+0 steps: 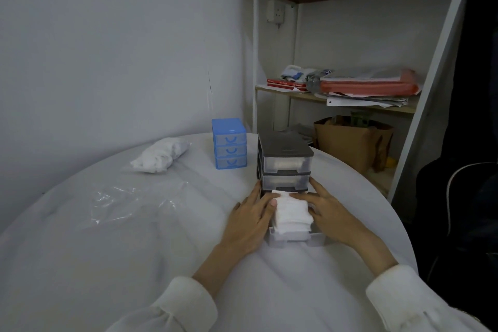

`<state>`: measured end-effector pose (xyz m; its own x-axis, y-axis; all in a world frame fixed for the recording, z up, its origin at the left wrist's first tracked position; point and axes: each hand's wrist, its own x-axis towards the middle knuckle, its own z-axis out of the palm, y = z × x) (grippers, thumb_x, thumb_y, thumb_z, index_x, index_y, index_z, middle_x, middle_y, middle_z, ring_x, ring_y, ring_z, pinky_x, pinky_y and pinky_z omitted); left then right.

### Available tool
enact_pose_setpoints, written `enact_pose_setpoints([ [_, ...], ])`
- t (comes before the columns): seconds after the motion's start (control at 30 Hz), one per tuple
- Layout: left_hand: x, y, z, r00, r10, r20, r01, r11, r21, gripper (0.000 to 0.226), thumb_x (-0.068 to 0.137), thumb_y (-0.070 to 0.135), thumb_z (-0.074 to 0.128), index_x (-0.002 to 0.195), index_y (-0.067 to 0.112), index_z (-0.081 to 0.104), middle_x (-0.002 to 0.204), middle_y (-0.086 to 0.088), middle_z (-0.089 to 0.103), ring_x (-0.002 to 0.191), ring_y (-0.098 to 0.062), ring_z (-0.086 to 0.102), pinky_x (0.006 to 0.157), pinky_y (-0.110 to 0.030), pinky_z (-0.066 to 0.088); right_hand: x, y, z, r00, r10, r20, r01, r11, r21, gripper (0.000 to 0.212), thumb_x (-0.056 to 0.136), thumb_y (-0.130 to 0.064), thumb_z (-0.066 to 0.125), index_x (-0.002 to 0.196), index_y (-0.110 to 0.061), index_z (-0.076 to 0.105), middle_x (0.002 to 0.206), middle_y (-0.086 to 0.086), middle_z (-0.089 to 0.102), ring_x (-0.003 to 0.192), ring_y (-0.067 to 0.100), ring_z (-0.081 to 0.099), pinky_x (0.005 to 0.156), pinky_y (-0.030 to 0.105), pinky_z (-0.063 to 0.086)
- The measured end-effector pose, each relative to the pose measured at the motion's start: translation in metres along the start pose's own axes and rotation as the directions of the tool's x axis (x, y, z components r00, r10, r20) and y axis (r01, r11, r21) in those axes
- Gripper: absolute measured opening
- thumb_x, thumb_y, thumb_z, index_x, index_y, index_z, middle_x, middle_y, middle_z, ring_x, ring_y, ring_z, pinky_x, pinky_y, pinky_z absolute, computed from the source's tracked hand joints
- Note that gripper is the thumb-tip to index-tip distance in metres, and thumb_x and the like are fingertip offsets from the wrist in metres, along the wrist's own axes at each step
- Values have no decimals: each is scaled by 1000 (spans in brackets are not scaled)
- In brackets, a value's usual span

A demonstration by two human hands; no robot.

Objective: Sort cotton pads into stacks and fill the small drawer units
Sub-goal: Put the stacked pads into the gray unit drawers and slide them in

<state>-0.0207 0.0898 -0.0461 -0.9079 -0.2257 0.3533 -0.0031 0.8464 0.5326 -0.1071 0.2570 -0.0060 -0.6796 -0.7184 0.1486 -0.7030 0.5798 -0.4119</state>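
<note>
Pressing cotton pads (292, 214) into grey unit's (285, 153) drawer (296, 240); red books' (286, 84) labels seemingly unreadable

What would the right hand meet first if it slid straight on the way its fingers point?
The right hand points up the table, its fingertips already at the grey drawer unit, beside the middle drawer. It would likely press into that unit's front edge first, though depth is hard to judge.

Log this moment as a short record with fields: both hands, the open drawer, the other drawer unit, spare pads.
left hand: flat against the left side of the cotton pad stack
right hand: flat against its right side
open drawer: bottom one of the grey drawer unit, holding the stack
blue drawer unit: all three drawers closed
bag of cotton pads: far left on the table
</note>
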Motion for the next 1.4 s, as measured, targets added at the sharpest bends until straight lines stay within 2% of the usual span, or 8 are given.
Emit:
enact_pose_setpoints([
  [0.17, 1, 0, -1, 999, -28, 30, 22, 983, 182, 47, 100, 45, 13, 143, 38, 30, 158, 7, 8, 134, -17, 29, 112, -36, 23, 3, 2, 1, 1000, -9, 4, 8, 1000, 28, 41, 99, -31, 40, 140, -32, 37, 157, -5, 7, 135, 18, 34, 112, 33, 29],
  [0.33, 3, 5, -3, 997, -56, 54, 48, 988, 150, 47, 100, 44, 14, 142, 33, 31, 157, 6, 10, 135, -18, 25, 110, -38, 23, 3, 7, 7, 998, 13, -57, 0, 974, 225, 34, 100, -27, 35, 133, -32, 41, 156, -5, 15, 144, 17, 15, 115, 31, 12],
  [0.53, 8, 4, -5, 996, -65, 62, 62, 997, 54, 40, 101, 41, 20, 131, 26, 42, 146, 2, 27, 128, -19, 34, 106, -39, 29, 1, 5, 2, 998, 61, -26, -32, 790, 612, 25, 92, -49, 35, 116, -50, 43, 138, -11, 39, 128, 14, 40, 112, 38, 31],
  [0.73, 12, 2, -5, 994, -106, 39, 113, 966, -231, 33, 102, 34, 30, 122, 21, 53, 136, 6, 39, 120, -12, 42, 107, -29, 29, 1, 7, 5, 1000, 6, 25, -15, 924, 383, 53, 81, -56, 45, 130, -36, 46, 155, -11, 9, 140, 17, 24, 116, 38, 23],
  [0.83, 7, 2, -7, 996, -23, -81, 6, 977, -214, 25, 101, 24, 37, 114, 18, 58, 121, 5, 54, 101, -8, 51, 91, -17, 38, 0, 4, 8, 1000, 20, 24, -27, 942, 336, 65, 75, -61, 45, 134, -32, 44, 157, -9, 1, 143, 20, 19, 115, 44, 24],
  [1.1, 7, -1, -4, 996, 77, -33, -80, 993, -82, 38, 102, 29, 30, 131, 15, 49, 142, -1, 39, 124, -16, 43, 102, -11, 24, 4, 6, 15, 998, 53, 24, -57, 973, 223, 57, 89, -50, 46, 141, -31, 34, 157, -9, -6, 142, 22, 21, 114, 38, 23],
  [1.3, 7, 1, -15, 993, -111, 38, 112, 798, -592, 11, 92, 24, 58, 103, 26, 60, 108, -5, 65, 98, -27, 62, 83, -25, 52, 5, 3, 15, 999, 29, -30, -19, 962, 274, 38, 89, -45, 52, 124, -38, 39, 157, -6, 7, 141, 22, 23, 113, 36, 25],
  [1.4, 5, 5, -22, 983, -48, 175, 140, 815, -562, 39, 75, 50, 70, 109, 39, 55, 132, 3, 50, 122, -18, 45, 101, -27, 40, 3, 4, 13, 1000, -2, 2, 1, 915, 403, 46, 79, -63, 53, 118, -43, 41, 156, -9, 7, 141, 20, 21, 114, 38, 26],
])
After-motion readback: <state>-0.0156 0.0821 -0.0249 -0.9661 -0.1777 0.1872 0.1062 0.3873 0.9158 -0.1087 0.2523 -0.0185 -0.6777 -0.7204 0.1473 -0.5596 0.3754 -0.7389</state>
